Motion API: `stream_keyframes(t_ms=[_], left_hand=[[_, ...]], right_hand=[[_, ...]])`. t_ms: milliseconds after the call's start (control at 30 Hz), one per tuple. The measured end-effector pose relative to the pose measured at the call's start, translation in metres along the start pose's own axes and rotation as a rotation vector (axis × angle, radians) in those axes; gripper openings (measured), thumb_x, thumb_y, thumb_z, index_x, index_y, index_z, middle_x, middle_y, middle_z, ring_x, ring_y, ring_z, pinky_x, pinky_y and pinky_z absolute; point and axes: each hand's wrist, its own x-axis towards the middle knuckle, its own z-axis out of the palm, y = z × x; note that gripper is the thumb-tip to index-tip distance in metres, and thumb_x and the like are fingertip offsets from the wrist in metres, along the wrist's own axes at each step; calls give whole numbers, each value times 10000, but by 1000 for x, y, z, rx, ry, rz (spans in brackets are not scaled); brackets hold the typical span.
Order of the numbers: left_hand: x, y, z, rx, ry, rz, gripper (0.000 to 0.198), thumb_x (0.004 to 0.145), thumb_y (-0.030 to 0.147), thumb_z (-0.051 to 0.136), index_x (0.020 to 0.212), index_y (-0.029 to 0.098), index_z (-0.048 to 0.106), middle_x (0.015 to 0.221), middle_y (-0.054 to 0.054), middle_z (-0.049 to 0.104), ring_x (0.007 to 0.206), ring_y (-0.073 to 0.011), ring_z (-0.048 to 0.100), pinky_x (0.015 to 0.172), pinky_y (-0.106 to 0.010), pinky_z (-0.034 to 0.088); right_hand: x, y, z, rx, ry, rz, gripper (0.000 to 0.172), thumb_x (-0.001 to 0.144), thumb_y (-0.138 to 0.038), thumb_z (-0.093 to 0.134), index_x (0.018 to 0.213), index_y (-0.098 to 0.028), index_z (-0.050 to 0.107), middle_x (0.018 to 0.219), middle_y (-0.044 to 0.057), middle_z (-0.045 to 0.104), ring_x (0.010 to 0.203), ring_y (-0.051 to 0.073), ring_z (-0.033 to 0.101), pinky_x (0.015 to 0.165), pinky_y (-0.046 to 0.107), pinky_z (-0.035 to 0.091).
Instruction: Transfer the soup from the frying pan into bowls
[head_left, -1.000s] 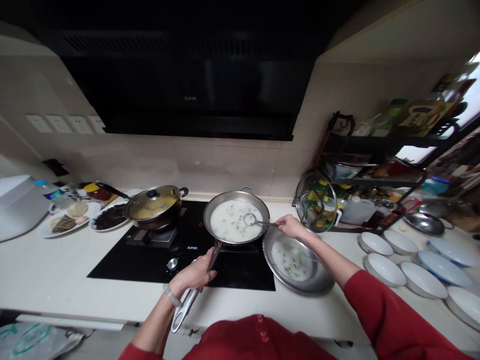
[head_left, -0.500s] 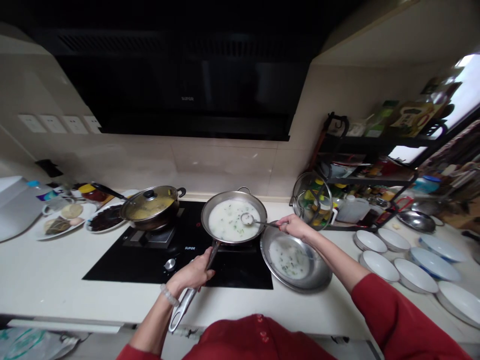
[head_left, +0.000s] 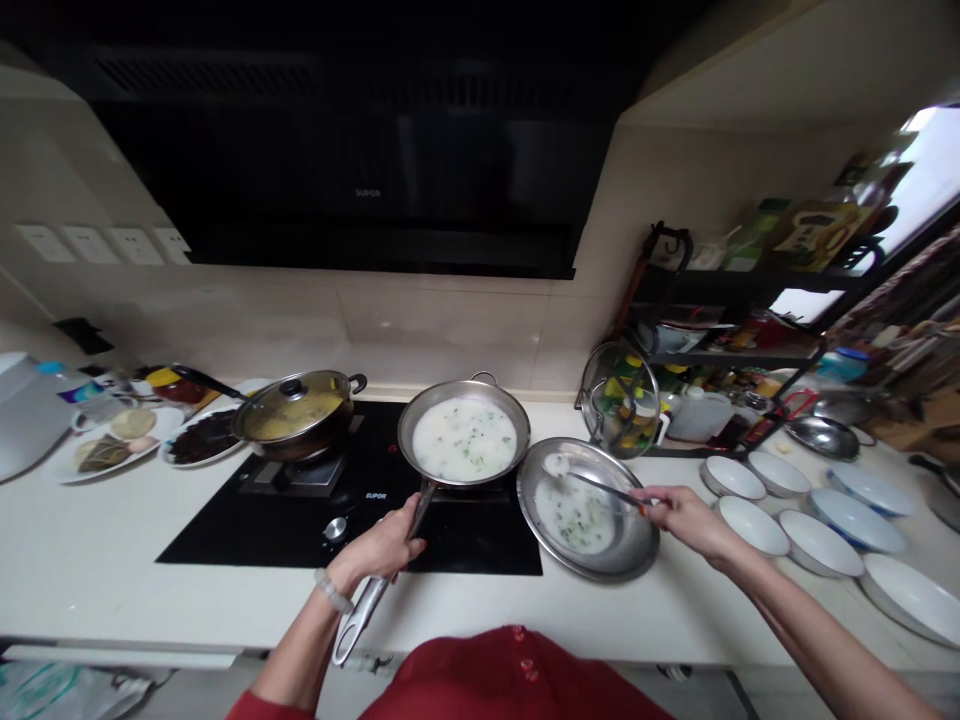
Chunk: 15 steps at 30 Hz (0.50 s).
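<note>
My left hand (head_left: 384, 545) is wrapped round the long metal handle of a wok (head_left: 409, 420) on the right side of the stove. White soup (head_left: 465, 440) with green bits fills much of it. My right hand (head_left: 684, 515) grips the handle of a ladle (head_left: 556, 464), whose bowl looks filled with something white. That ladle bowl is over the far left part of a wide steel basin (head_left: 636, 545) on the counter right of the wok. More of the white soup with greens (head_left: 577, 520) lies in the basin.
On the left burner stands a glass-lidded pot (head_left: 296, 425). Plates of food (head_left: 161, 428) sit left of it. Several white bowls (head_left: 817, 543) stand at the right. A glass lid (head_left: 619, 400) leans by a black rack (head_left: 720, 355). The range hood (head_left: 367, 230) hangs above.
My right hand has moved right, carrying the ladle from the wok's soup to over the steel basin. My left hand stays on the wok handle. The camera view has shifted slightly.
</note>
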Motion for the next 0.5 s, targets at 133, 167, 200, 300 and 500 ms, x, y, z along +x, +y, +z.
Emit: stream_keyframes(t_ms=[133,167,200,300,500], left_hand=[[5,-8,2,-20,-10,17,856,782,277,517,1500,92,88,1131,-208,586,491,-139,574,409,-246,434],[6,-9,3,-17,-11,18,850,785,278,517,1499,99,91,1128,-203,589,494,-137,577,411,-239,433],[6,-10,3,-12,-11,18,843,786,279,515,1497,103,98,1119,-198,594,494,-136,579,412,-236,432],[6,-8,2,-8,-17,24,841,788,274,510,1497,90,99,1081,-191,608,492,-141,577,416,-245,439],[2,0,0,6,-11,36,844,775,254,511,1490,39,118,1052,-204,607,492,-150,569,418,-264,443]], right_hand=[[-18,39,18,-455,132,-60,354,808,-214,473,1065,-205,716,868,89,739,830,244,682,687,299,487],[-24,44,23,-584,143,-74,379,831,-194,449,1117,-213,698,912,102,737,840,255,690,686,309,489],[-30,49,29,-709,148,-93,414,841,-159,427,1166,-218,676,942,112,731,816,258,698,665,314,489],[-44,53,39,-978,149,-167,547,803,-24,391,1250,-236,626,991,121,707,690,232,705,589,301,474],[-29,24,30,-790,329,-182,413,903,-199,399,1250,-231,620,1052,112,713,794,245,710,645,320,513]])
